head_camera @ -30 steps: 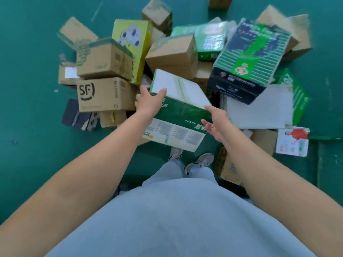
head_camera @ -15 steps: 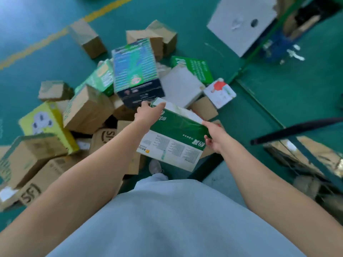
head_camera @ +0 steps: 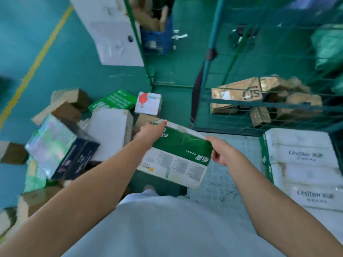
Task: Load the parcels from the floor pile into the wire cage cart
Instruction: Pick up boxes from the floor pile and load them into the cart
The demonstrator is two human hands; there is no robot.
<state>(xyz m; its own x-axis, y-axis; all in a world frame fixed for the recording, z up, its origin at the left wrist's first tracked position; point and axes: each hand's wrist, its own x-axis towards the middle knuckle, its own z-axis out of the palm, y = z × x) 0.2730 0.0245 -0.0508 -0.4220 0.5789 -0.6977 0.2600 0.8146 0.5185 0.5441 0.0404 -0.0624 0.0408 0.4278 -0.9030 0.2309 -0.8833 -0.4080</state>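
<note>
Change: the view has swung away from the pile (head_camera: 78,130) toward the cart (head_camera: 263,108); half a second ago only a corner of the cart showed at the right, now its green wire wall fills the upper right; the box (head_camera: 178,154) has travelled with the turn and is off the floor (head_camera: 55,62).
Meaning: my reading is that pickup is done and the carry is under way; what remains for this parcel is lifting it over or through the cart's near side and setting it down.
Box position: held in the air in front of the person's body, between the pile on the left and the cart on the right, just short of the cart's lower front edge; tilted, near face toward the camera.
Left hand (head_camera: 150,131): grips the box's far left top corner, fingers curled over the edge.
Right hand (head_camera: 221,153): grips the box's right end, thumb on top and fingers tucked beneath.
Box look: cardboard, a dark green band across the upper part, white below with blocks of small print and a small yellow mark; the corners look slightly worn.
Cart contents: at least 1 brown box (head_camera: 239,93) with black marking and crumpled cardboard behind the wire; a white printed box (head_camera: 304,164) lies at the right, whether it is inside the cart I cannot tell.
</note>
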